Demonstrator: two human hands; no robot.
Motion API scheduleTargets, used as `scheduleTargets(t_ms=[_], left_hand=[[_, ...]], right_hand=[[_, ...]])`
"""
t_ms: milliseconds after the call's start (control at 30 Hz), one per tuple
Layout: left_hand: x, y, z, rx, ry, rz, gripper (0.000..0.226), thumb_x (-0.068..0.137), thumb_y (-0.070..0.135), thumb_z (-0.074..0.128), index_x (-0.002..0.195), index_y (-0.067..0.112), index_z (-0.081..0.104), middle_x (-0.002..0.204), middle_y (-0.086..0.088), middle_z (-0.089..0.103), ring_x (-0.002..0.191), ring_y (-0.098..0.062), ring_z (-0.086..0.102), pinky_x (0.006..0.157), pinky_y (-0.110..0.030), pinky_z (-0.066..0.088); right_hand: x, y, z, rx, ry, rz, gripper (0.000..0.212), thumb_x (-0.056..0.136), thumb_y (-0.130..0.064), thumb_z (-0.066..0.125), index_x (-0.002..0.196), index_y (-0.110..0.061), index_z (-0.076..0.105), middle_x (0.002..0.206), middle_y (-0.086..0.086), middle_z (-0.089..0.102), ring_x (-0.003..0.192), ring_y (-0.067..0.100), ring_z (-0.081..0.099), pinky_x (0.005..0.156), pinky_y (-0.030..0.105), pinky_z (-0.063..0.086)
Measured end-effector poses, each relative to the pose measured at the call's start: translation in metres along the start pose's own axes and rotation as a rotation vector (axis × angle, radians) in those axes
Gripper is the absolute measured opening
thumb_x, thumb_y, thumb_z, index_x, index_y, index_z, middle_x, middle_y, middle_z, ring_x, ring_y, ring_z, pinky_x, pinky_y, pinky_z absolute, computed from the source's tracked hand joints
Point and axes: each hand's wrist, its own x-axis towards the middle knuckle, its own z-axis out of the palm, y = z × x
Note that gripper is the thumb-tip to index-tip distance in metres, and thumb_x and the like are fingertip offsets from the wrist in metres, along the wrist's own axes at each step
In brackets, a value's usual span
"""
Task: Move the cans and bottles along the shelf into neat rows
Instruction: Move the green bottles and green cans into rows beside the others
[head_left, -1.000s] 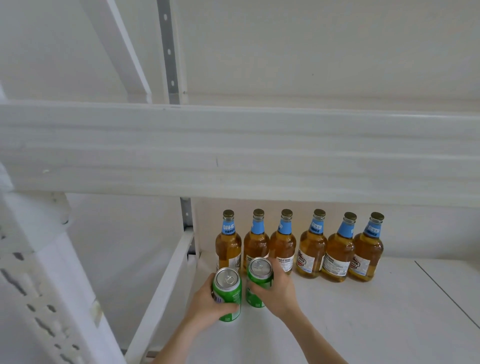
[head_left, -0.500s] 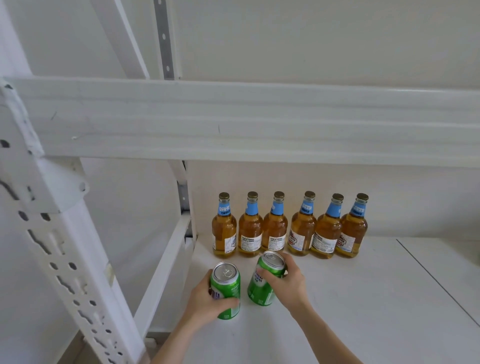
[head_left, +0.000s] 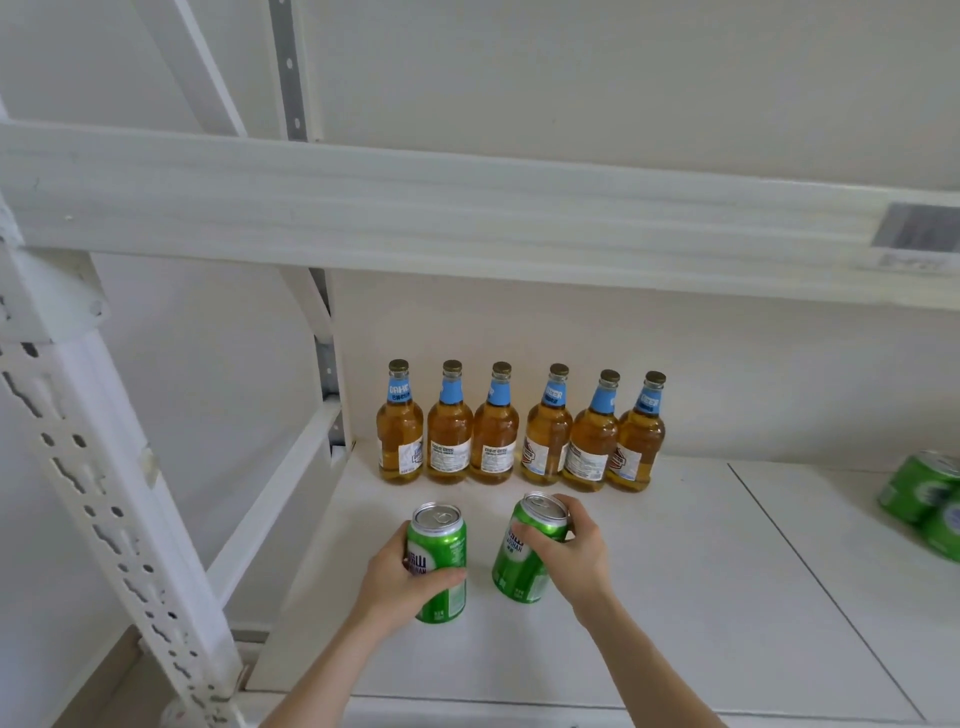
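White and flat, the metal shelf holds six smooth glass bottles in a row behind the hands, the left hand wraps round an upright shiny green can, and the right hand grips a tipped green can just beside it.

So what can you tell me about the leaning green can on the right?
The leaning can is green metal with white lettering and a silver lid, pull tab in place. Its top tilts rightward. The right hand grips its upper half. Its base is at the shelf, apart from the upright can held in the left hand.
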Motion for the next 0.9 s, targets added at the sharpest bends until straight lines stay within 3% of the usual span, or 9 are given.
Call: scheduleTargets(t_ms=[167, 333, 500, 900], left_hand=[[-0.03, 0.017, 0.043, 0.003, 0.013, 0.005, 0.065, 0.043, 0.047, 0.085, 0.103, 0.037, 0.062, 0.099, 0.011, 0.073, 0.095, -0.006, 0.066, 0.08, -0.028, 0.051], [-0.057, 0.025, 0.094, 0.012, -0.006, 0.01, 0.057, 0.056, 0.033, 0.089, 0.106, 0.035, 0.062, 0.101, 0.01, 0.073, 0.097, -0.009, 0.066, 0.083, -0.03, 0.052], [-0.079, 0.036, 0.143, -0.01, -0.008, 0.011, 0.053, 0.06, 0.029, 0.091, 0.106, 0.034, 0.063, 0.098, 0.01, 0.073, 0.092, -0.007, 0.068, 0.073, -0.023, 0.051], [-0.06, 0.058, 0.237, 0.024, -0.115, 0.015, 0.059, 0.055, 0.031, 0.092, 0.107, 0.033, 0.063, 0.1, 0.008, 0.073, 0.095, -0.009, 0.067, 0.077, -0.028, 0.051]], right_hand=[[-0.02, 0.004, -0.049, 0.011, 0.009, -0.032, 0.046, 0.071, -0.028, 0.084, 0.105, -0.037, 0.055, 0.095, -0.018, 0.064, 0.087, 0.003, 0.06, 0.065, 0.023, 0.05], [-0.04, 0.015, -0.106, -0.006, 0.032, -0.053, 0.046, 0.07, -0.03, 0.084, 0.104, -0.038, 0.056, 0.094, -0.018, 0.064, 0.088, 0.005, 0.061, 0.07, 0.028, 0.052], [-0.052, 0.029, -0.159, -0.017, 0.047, -0.046, 0.052, 0.07, -0.03, 0.085, 0.113, -0.031, 0.057, 0.098, -0.014, 0.064, 0.091, 0.008, 0.061, 0.078, 0.035, 0.056], [-0.034, 0.054, -0.247, -0.008, 0.141, -0.034, 0.047, 0.07, -0.028, 0.084, 0.109, -0.03, 0.058, 0.095, -0.012, 0.065, 0.088, 0.008, 0.063, 0.072, 0.031, 0.055]])
